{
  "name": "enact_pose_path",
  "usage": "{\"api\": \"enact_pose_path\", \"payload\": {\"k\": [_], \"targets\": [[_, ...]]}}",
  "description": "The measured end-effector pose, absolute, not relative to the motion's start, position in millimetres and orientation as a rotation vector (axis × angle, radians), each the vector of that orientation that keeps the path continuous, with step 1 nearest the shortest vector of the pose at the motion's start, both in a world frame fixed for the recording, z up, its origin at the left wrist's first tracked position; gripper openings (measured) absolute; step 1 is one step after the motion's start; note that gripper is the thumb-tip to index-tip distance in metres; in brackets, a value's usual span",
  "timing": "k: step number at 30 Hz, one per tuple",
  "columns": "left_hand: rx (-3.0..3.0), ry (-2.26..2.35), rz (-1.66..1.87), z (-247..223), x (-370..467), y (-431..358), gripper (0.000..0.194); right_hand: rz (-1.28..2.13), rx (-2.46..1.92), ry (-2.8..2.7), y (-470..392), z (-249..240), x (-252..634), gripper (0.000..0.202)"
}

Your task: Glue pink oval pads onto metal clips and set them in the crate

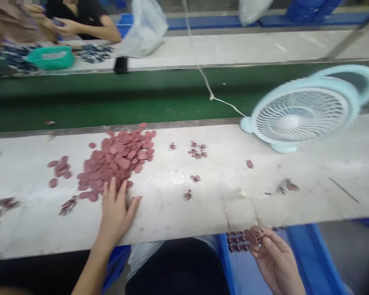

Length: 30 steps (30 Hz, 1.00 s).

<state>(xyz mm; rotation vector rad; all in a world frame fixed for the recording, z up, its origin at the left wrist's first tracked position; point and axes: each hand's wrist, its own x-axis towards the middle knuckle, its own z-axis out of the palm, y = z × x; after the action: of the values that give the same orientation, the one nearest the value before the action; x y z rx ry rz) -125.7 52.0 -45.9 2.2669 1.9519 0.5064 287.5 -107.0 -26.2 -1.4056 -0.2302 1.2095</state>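
Note:
A heap of flat, dull-red oval discs (110,157) lies on the white worktop. My left hand (115,213) rests palm down at the heap's near edge, fingers spread, the fingertips touching the nearest discs. Beyond the worktop's front edge, my right hand (276,256) pinches a dull-red disc (251,237) with a small shiny part against it. What that small part is cannot be made out. Below this hand, a blue crate (313,254) holds rows of small dark-red pieces (236,241). Small clusters of dark-red parts (198,150) lie right of the heap.
A light-blue fan (298,114) stands at the back right, with a white cord (206,82) tied to it. A thin dark rod (344,190) lies on the right. Across the green gap, people sit by a teal basket (52,57) and a plastic bag (144,30).

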Motion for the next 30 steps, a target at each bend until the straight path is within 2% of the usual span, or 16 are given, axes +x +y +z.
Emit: {"api": "enact_pose_path", "payload": {"k": [5, 9, 12, 17, 24, 30], "targets": [[2.390, 1.664, 0.518, -50.1, -116.0, 47.3, 0.070, 0.820, -1.524, -0.153, -173.1, -45.6, 362.0, 0.039], [2.455, 1.476, 0.499, -48.7, -97.3, 38.2, 0.073, 0.640, -1.749, -0.124, -218.2, -95.9, 406.2, 0.032], [2.494, 1.372, 0.462, -48.3, -80.7, 27.2, 0.073, 0.687, -1.966, -0.163, -234.4, -143.9, 416.5, 0.024], [2.554, 1.240, 0.352, -49.8, -59.3, 17.8, 0.071, 0.751, -2.282, -0.397, -234.3, -196.6, 416.9, 0.027], [2.619, 1.153, 0.329, -48.9, -53.1, 27.3, 0.061, 0.724, -2.506, -0.687, -226.1, -224.7, 421.8, 0.030], [2.590, 1.240, 0.378, -35.5, -51.3, 46.9, 0.041, 0.722, -2.573, -0.756, -223.2, -231.7, 422.9, 0.031]]}}
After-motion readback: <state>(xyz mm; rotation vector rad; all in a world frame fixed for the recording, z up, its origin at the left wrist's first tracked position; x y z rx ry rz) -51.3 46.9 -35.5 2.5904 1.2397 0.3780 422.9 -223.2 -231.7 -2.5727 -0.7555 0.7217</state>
